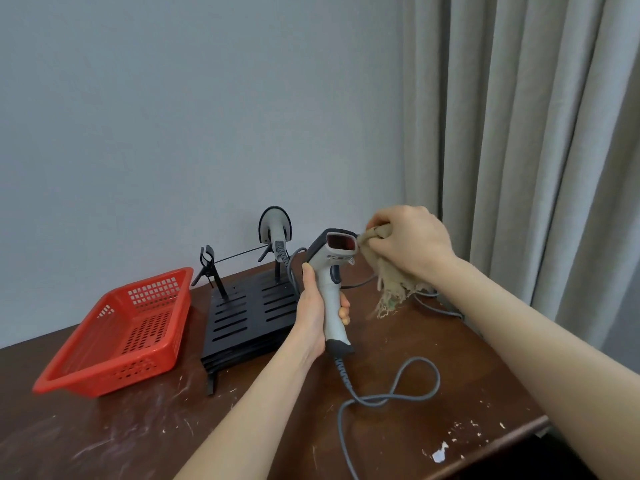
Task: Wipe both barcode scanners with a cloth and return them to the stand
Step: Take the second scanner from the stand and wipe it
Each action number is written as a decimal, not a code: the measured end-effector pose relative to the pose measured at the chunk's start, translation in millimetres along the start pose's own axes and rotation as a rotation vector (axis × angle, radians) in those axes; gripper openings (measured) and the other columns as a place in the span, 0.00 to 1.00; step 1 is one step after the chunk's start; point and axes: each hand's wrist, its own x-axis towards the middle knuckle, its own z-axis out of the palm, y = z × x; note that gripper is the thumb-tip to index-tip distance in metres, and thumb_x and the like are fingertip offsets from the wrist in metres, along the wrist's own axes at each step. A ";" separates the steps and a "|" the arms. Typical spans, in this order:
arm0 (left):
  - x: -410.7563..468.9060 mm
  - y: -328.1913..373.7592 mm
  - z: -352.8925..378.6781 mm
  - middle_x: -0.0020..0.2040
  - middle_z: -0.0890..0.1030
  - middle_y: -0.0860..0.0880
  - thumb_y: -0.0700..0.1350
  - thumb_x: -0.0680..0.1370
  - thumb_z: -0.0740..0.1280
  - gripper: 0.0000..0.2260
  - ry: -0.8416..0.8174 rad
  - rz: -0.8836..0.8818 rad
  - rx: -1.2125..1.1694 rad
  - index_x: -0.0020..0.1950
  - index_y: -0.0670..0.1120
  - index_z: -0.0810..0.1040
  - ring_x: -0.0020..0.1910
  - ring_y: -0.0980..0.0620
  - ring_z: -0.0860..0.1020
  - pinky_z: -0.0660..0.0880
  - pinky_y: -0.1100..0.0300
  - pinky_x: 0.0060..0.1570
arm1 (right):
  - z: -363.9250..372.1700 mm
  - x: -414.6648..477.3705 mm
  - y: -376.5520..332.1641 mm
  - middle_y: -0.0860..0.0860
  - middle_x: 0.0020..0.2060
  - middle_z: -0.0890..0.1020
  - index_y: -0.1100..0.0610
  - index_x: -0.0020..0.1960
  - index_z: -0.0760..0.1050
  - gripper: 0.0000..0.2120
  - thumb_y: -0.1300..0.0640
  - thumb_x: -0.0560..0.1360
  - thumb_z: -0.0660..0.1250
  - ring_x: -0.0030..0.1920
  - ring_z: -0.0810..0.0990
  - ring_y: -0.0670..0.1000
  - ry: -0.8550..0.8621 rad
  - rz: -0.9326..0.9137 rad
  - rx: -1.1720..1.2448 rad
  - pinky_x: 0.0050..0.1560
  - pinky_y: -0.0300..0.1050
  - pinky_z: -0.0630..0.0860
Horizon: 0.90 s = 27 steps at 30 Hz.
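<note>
Scuffed table (104,441), plastic scanner (331,299), frayed cloth (389,282)

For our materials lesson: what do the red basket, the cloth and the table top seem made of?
Red basket: probably moulded plastic, glossy, perforated walls. Cloth: coarse woven fabric, beige, frayed edge. Table top: likely dark varnished wood, scratched and chipped.

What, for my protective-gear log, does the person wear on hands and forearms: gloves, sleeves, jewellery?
Nothing shows. The left hand and right hand are gloveless, with no rings visible. The left forearm and right forearm carry no watch, bracelet or sleeve as far as the frame reaches.
</note>
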 end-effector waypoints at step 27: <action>-2.6 -2.6 7.2 0.24 0.73 0.44 0.67 0.78 0.49 0.33 0.024 0.057 0.102 0.36 0.39 0.75 0.20 0.50 0.69 0.68 0.60 0.24 | 21.3 0.8 -13.3 0.52 0.49 0.78 0.55 0.53 0.77 0.10 0.62 0.74 0.63 0.50 0.75 0.57 0.016 -0.137 -0.264 0.37 0.44 0.63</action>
